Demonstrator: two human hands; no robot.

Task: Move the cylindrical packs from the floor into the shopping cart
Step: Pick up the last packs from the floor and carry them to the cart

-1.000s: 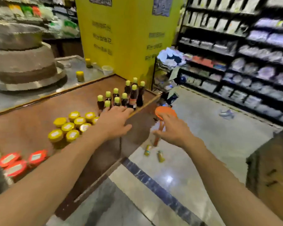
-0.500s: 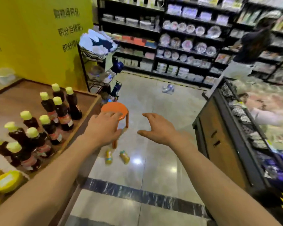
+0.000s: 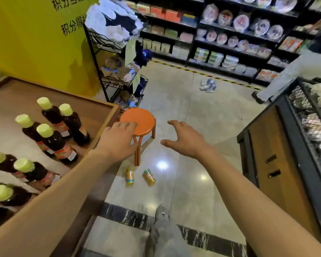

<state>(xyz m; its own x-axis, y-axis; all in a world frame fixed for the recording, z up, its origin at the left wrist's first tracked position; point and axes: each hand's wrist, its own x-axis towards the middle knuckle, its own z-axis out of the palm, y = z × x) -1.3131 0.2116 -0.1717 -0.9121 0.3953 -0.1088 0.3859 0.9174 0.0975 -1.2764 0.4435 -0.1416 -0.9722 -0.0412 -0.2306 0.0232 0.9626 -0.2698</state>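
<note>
**Yellow packs on floor, both hands empty above them**

Yellow-orange cylindrical packs, two of them, lie on their sides on the glossy tile floor, near the front leg of the orange stool [image 3: 137,118]. Left pack [image 3: 129,177] sits just beside right pack [image 3: 149,177], small gap btwn them, not touching. Both are well below and nearer than the hands in the head view, roughly under the gap btwn the two wrists.

Left hand [image 3: 119,140] is stretched fwd, palm down, fingers loosely spread and fairly straight, holding nothing; its fingertips overlap the stool seat in the view, but can't tell if they touch it. Right hand [image 3: 185,139] is also out in front, palm down, fingers apart and slightly bent, thumb pointing left toward the other hand; it grips nothing. Hands are apart, a clear gap btwn them.

Left side: wooden display table [image 3: 93,112] w/ dark sauce bottles [image 3: 50,140], pale green caps. Far left: yellow wall [image 3: 35,43] and a black wire rack [image 3: 117,58] w/ goods. Far: dark shelves [image 3: 230,34] of plates and boxes. Right: wooden counter [image 3: 278,164]. Another person's legs [image 3: 285,75] show far right. A shoe [image 3: 162,214] shows on the near floor.
</note>
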